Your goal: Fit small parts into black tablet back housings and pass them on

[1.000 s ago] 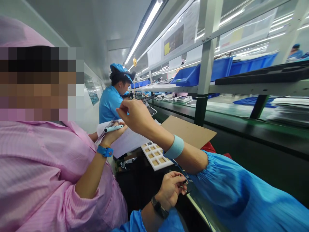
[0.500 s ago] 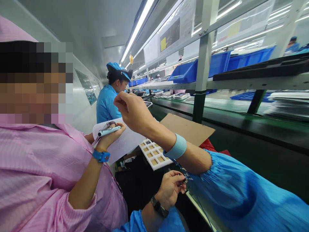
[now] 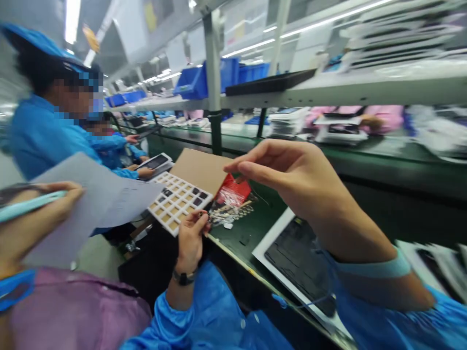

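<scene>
- Left hand (image 3: 190, 244), with a black wristwatch (image 3: 183, 277): fingertips pinched together, anything held too small to make out; a close pinch seems right for such small pieces.
- Right hand (image 3: 285, 181): open, fingers spread, not grasping, just above a red packet (image 3: 232, 190).
- The packet lies on a green surface (image 3: 242, 238) with a silvery strip (image 3: 229, 214) beside it.
- Just left sits a white grid tray (image 3: 175, 201), on a cardboard sheet (image 3: 200, 170).
- Near the right forearm lies a dark panel in a white frame (image 3: 295, 262).
- Further left, a co-worker's hand (image 3: 38, 209) holds a pale blue pen (image 3: 31, 204) against a paper sheet (image 3: 91, 189).
</scene>
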{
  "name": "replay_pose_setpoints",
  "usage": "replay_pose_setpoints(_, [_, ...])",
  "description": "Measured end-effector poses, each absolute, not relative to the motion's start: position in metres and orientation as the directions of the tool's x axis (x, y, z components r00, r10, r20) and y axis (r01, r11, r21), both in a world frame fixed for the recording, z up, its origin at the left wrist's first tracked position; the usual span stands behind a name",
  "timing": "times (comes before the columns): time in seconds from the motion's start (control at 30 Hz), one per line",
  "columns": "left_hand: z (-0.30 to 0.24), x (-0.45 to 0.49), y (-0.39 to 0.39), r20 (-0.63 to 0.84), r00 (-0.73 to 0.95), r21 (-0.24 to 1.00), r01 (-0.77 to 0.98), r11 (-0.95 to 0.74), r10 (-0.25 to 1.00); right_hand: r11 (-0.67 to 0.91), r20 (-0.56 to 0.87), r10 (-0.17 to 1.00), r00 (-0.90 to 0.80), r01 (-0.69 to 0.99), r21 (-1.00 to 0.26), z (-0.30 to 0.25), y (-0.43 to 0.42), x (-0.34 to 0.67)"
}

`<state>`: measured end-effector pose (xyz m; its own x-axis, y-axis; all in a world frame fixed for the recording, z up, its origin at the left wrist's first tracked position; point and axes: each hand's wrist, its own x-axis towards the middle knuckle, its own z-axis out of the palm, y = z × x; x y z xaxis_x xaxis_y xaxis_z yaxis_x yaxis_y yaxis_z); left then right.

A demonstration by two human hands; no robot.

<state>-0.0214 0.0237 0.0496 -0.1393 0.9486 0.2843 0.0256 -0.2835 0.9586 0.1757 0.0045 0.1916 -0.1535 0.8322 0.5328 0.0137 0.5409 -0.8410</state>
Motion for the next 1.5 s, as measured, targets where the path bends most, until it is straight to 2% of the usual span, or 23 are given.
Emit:
replay_pose_setpoints(0.1, [0.03,0.007,0.025,0.183,-0.084,0.949,-0.244,-0.198,0.98,0.367,0.365,0.93,0.041,-0.086,-0.926,0.147,-0.01,0.219])
replay_pose_setpoints(0.17, [0.027,0.013,0.029,0.152,-0.012,0.935,-0.324,-0.148,0.988,0.265,0.249,0.961,0.118,-0.16,-0.951,0.117,-0.017,0.238])
replay_pose_setpoints(0.33, [0.027,0.023,0.037,0.145,0.184,0.953,-0.288,-0.088,0.972,0.068,0.021,0.986,0.162,-0.292,-0.954,0.053,-0.029,0.253])
replay_pose_setpoints(0.5, [0.024,0.034,0.047,0.157,0.269,0.963,-0.256,-0.086,0.95,-0.074,-0.112,0.987,0.116,-0.29,-0.954,0.024,-0.043,0.247])
replay_pose_setpoints(0.83, [0.009,0.05,0.066,0.113,0.376,0.979,-0.201,-0.039,0.92,-0.156,-0.178,0.978,0.109,-0.185,-0.97,0.026,-0.038,0.24])
replay_pose_setpoints(1.17, [0.003,0.046,0.075,0.107,0.429,0.991,-0.123,-0.059,0.897,-0.12,-0.125,0.975,0.183,-0.042,-0.992,0.031,-0.029,0.237])
replay_pose_setpoints(1.5, [0.007,0.051,0.075,0.103,0.53,0.994,-0.033,-0.101,0.842,-0.153,-0.128,0.966,0.223,0.1,-0.983,0.028,-0.031,0.245])
